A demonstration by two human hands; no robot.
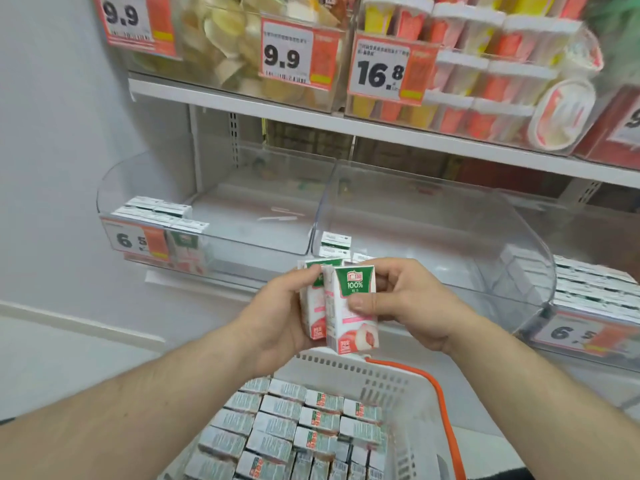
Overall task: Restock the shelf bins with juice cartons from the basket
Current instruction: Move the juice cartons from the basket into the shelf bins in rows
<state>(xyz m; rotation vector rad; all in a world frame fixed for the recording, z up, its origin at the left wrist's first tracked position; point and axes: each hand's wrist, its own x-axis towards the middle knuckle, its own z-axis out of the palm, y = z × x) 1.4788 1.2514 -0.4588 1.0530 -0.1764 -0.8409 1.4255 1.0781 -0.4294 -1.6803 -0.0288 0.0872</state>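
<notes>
- Your left hand (pixel 280 317) grips one juice carton (pixel 313 306); your right hand (pixel 405 299) pinches another (pixel 349 313), both above the basket (pixel 391 382) rim
- Bins (pixel 242 237) hold few cartons at their front corners; the basket looks nearly full; most restocking remains

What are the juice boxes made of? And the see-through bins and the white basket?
Juice cartons: probably coated paperboard, with sharp folded edges and smooth printed faces.
Shelf bins: clear hard plastic, likely acrylic; you can see through the glossy curved walls.
Basket: white moulded plastic with slotted sides. Its orange handle looks like plastic too.
</notes>
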